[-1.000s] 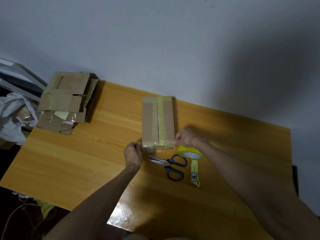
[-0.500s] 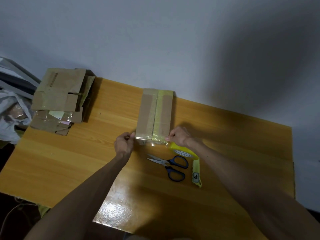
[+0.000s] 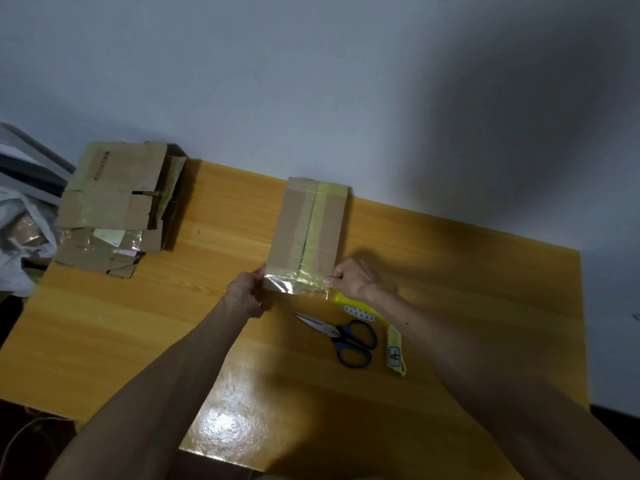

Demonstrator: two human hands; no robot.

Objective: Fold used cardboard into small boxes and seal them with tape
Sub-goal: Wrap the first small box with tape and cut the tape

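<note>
cardboard box (image 3: 308, 230), long, flat and closed, lay on the table (image 3: 138, 323) just beyond the fingertips of both hands, with old yellowish tape running down its centre seam. the left hand (image 3: 244, 294) pinched one end of a clear tape strip (image 3: 294, 284) at the box's near left corner. the right hand (image 3: 349, 278) pinched the other end at the near right corner, fingers curled in. the strip was stretched between the two thumbs across the box's near edge.

judging by its thin, worn walls, the box would be light, fairly stiff along its length and easy to dent at the flaps. it looked best held at the corners or pressed flat from above. the strip looked flimsy and sticky, likely to wrinkle or cling to itself if it went slack.

a plain pale wall (image 3: 311, 81) stood well beyond the fingers. the glossy yellow wooden table threw back a glare near the forearms and looked smooth enough for a light box to slide. far left of the left fingers sat a stack of flattened cardboard (image 3: 114, 202), with a white plastic bag (image 3: 17, 244) past it. behind the right fingers, toward the person, lay blue-handled scissors (image 3: 341, 336) and a yellow utility knife (image 3: 394, 353). a yellow object (image 3: 356, 308) lay partly under the right wrist, too hidden to name.
</note>
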